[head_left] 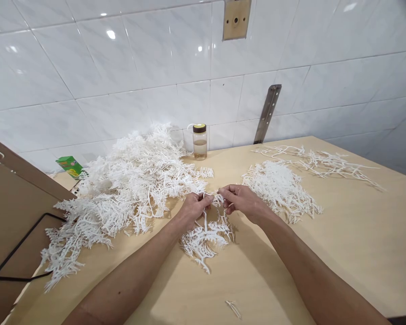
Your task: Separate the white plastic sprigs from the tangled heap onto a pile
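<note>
Our left hand (194, 207) and right hand (241, 202) pinched the white sprig (209, 235), seemingly mid-parting; next, we needed a gentle tug!

Can see a tiled wall (192, 103) with a tan plate (236, 19) up high, a tilted metal strip (268, 114) lower down, a partly filled, dark-lidded bottle (200, 146) near the tiles, a green carton (69, 165) to its left and, farther left, a brown panel (27, 198) and a black wire loop (11, 279).

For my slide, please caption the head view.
Left hand and right hand pinch white branching strands beside a white pile.
</note>
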Tool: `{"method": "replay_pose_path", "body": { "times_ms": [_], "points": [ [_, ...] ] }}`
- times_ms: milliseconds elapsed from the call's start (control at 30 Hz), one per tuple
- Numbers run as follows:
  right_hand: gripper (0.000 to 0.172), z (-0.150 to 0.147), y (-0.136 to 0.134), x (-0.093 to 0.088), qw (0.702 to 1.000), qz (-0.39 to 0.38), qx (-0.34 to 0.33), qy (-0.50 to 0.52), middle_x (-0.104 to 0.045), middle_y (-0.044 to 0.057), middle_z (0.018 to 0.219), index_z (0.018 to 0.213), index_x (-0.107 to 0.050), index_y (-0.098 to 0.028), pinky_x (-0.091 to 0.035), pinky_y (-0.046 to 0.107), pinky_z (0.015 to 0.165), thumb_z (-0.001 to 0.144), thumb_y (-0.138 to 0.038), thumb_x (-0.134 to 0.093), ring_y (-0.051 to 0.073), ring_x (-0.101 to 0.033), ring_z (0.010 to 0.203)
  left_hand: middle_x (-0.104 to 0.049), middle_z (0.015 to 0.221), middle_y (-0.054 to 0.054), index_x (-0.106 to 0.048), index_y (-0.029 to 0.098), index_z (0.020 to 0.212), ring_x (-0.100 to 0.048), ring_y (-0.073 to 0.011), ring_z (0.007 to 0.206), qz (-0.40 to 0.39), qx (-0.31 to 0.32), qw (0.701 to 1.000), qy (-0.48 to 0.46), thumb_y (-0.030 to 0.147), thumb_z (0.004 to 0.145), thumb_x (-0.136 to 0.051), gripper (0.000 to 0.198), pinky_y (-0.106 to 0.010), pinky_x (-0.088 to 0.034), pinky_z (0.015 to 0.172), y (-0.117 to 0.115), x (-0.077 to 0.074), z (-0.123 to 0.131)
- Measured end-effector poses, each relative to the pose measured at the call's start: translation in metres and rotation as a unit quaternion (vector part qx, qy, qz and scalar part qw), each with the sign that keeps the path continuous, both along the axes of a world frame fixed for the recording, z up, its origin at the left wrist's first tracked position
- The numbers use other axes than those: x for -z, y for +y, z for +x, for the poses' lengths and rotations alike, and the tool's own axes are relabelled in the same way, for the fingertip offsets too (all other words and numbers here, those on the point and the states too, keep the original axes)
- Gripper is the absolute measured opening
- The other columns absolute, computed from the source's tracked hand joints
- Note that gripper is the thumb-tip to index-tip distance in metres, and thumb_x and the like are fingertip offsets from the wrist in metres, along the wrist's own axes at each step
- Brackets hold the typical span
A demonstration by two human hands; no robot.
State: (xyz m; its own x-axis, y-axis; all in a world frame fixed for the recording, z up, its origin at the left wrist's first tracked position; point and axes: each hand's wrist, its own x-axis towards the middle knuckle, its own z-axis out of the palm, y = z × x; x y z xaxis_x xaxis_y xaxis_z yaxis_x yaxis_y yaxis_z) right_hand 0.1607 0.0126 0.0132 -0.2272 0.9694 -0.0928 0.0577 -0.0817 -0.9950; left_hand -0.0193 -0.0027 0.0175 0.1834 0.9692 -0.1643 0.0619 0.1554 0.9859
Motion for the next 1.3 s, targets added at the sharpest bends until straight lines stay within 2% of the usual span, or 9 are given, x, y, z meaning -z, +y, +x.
{"method": "replay_pose_path", "body": {
  "times_ms": [133,300,433,533,700,967,1067,1200,1300],
  "points": [
    [0.040,0.004,0.003,0.003,0.999,-0.015,0.003,-0.028,-0.069,0.008,0.077,0.074,-0.065,-0.015,-0.052,0.022,0.045,0.081,-0.054,-0.069,0.011,-0.060,0.056,-0.049,0.054,0.003,-0.054,0.016,0.060,-0.041,-0.0083,0.049,0.012,-0.040,0.999,-0.013,0.049,0.071,-0.074,0.040,-0.023,-0.030,0.047,0.000,0.000,0.000],
    [0.034,0.006,0.005,0.011,0.997,0.013,-0.011,-0.074,-0.063,0.002,0.062,0.079,-0.066,-0.016,-0.051,0.021,0.046,0.083,-0.049,-0.066,0.011,-0.059,0.049,-0.048,0.050,0.003,-0.054,0.016,0.055,-0.038,-0.0072,0.045,0.016,-0.038,0.999,0.009,0.045,0.073,-0.072,0.039,-0.022,-0.028,0.045,-0.001,-0.002,0.001],
    [0.027,0.004,0.005,0.011,0.996,0.026,-0.015,-0.079,-0.063,0.001,0.061,0.084,-0.068,-0.015,-0.051,0.021,0.046,0.081,-0.042,-0.068,0.011,-0.060,0.048,-0.050,0.050,0.002,-0.056,0.015,0.056,-0.039,-0.0071,0.044,0.023,-0.043,0.998,0.027,0.045,0.076,-0.070,0.039,-0.022,-0.028,0.044,0.000,0.000,0.002],
    [0.022,0.001,0.003,0.008,0.992,0.044,0.013,-0.120,-0.064,0.000,0.062,0.086,-0.069,-0.016,-0.049,0.020,0.043,0.081,-0.037,-0.066,0.011,-0.061,0.046,-0.050,0.049,0.002,-0.056,0.015,0.055,-0.039,-0.0074,0.043,0.022,-0.043,0.998,0.046,0.046,0.077,-0.069,0.040,-0.022,-0.028,0.043,0.001,0.001,0.001],
    [0.015,-0.005,-0.002,0.001,0.978,0.077,0.059,-0.182,-0.066,0.000,0.065,0.085,-0.068,-0.018,-0.050,0.022,0.044,0.081,-0.032,-0.062,0.013,-0.062,0.046,-0.047,0.048,0.003,-0.053,0.016,0.054,-0.040,-0.0080,0.043,0.026,-0.037,0.997,0.067,0.049,0.073,-0.073,0.043,-0.022,-0.030,0.043,0.001,0.002,0.001],
    [0.011,-0.012,-0.004,0.007,0.953,0.152,0.069,-0.253,-0.069,0.000,0.068,0.080,-0.065,-0.020,-0.048,0.023,0.050,0.080,-0.026,-0.056,0.014,-0.063,0.052,-0.051,0.052,0.001,-0.054,0.016,0.059,-0.046,-0.0106,0.046,-0.022,-0.092,0.993,0.064,0.043,0.066,-0.079,0.037,-0.022,-0.036,0.042,0.006,0.009,0.002],
    [0.010,-0.012,-0.006,0.006,0.953,0.154,0.053,-0.255,-0.067,-0.001,0.067,0.079,-0.063,-0.021,-0.046,0.023,0.047,0.080,-0.026,-0.054,0.013,-0.062,0.048,-0.053,0.055,0.000,-0.056,0.016,0.062,-0.048,-0.0114,0.048,-0.039,-0.102,0.993,0.040,0.039,0.066,-0.078,0.033,-0.023,-0.037,0.043,0.006,0.007,0.002],
    [0.013,-0.010,-0.007,0.003,0.969,0.128,0.030,-0.212,-0.068,0.000,0.071,0.083,-0.064,-0.020,-0.045,0.023,0.043,0.081,-0.030,-0.057,0.012,-0.062,0.045,-0.046,0.047,0.003,-0.052,0.018,0.057,-0.042,-0.0096,0.043,-0.046,-0.108,0.992,0.034,0.039,0.069,-0.076,0.034,-0.022,-0.033,0.041,0.003,0.002,0.001],
    [0.012,-0.008,-0.006,0.003,0.969,0.137,0.025,-0.204,-0.068,-0.001,0.071,0.082,-0.064,-0.020,-0.047,0.023,0.044,0.079,-0.030,-0.059,0.012,-0.063,0.045,-0.044,0.046,0.004,-0.050,0.019,0.056,-0.041,-0.0094,0.043,-0.036,-0.115,0.992,0.043,0.037,0.067,-0.078,0.036,-0.022,-0.032,0.041,0.003,0.002,0.001]
  ]
}}
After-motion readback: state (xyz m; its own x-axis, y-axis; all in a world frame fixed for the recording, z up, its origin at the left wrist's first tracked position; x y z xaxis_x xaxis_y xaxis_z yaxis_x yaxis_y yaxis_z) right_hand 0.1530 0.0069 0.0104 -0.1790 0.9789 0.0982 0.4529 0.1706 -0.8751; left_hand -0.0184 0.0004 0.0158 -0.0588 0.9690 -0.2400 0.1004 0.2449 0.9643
